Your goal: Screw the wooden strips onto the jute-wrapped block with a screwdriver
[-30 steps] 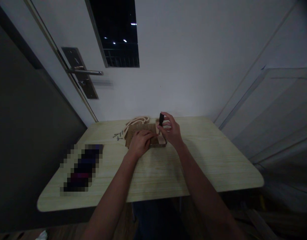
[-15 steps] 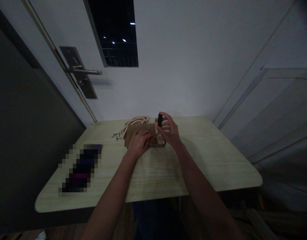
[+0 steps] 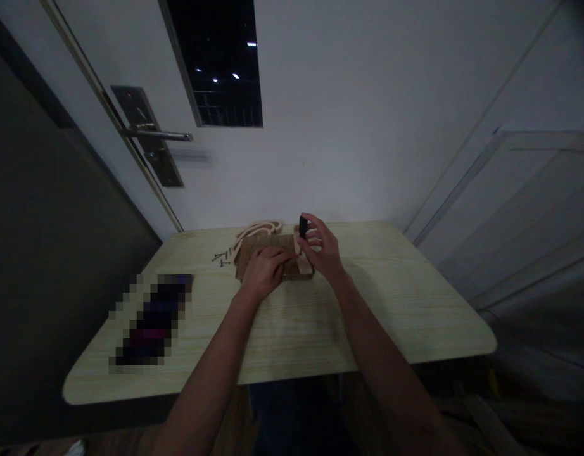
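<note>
My right hand grips the black handle of a screwdriver, held upright. Its tip points down at a pale wooden strip at the right end of a brown wooden board. Over the board lies my left hand, fingers curled on it and pressing it to the table. The left index finger reaches right, close to the screwdriver's tip. Whether a screw stands between fingertip and tip is too small and dark to tell.
Curved pale wooden pieces lie behind the board. Several loose screws are scattered to its left. A pixelated dark object rests on the left of the light wood table. Behind the table stands a white door with a metal handle.
The view has shifted very slightly. Both hands keep their places on the board and the screwdriver, with no clear movement of either.
</note>
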Demonstrator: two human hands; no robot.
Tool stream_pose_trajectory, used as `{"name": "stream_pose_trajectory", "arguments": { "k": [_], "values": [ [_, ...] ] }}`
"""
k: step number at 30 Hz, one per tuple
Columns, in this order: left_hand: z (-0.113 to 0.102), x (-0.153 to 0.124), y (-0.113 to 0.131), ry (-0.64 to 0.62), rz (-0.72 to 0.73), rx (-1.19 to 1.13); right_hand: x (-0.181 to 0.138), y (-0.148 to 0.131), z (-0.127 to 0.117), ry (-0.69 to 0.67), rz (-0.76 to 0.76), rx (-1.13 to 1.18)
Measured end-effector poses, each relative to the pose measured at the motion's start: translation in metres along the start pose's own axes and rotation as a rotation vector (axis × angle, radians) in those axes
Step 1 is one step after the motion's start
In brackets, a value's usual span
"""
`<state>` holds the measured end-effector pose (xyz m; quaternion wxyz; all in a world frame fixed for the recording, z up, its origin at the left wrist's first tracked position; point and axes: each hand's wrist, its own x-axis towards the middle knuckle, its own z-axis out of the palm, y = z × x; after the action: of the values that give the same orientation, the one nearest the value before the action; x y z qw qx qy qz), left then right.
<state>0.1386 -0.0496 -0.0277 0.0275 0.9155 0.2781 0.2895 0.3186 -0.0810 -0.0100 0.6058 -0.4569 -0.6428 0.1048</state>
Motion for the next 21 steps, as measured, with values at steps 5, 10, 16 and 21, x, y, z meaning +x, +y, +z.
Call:
{"name": "stream_pose_trajectory", "arguments": {
  "k": [5,10,16,21],
  "values": [
    [0.001,0.000,-0.001,0.008,0.006,0.002,-0.001,-0.003,-0.002,-0.043,0.046,0.025],
    [-0.001,0.000,0.000,-0.002,0.009,-0.001,0.000,0.003,0.002,-0.005,0.043,0.007],
    [-0.001,0.000,0.001,0.009,0.003,-0.012,-0.001,-0.005,-0.001,-0.027,0.027,0.016],
    [0.000,0.000,-0.002,0.001,0.005,-0.007,-0.001,-0.005,-0.001,-0.038,0.034,0.035]
  ]
}}
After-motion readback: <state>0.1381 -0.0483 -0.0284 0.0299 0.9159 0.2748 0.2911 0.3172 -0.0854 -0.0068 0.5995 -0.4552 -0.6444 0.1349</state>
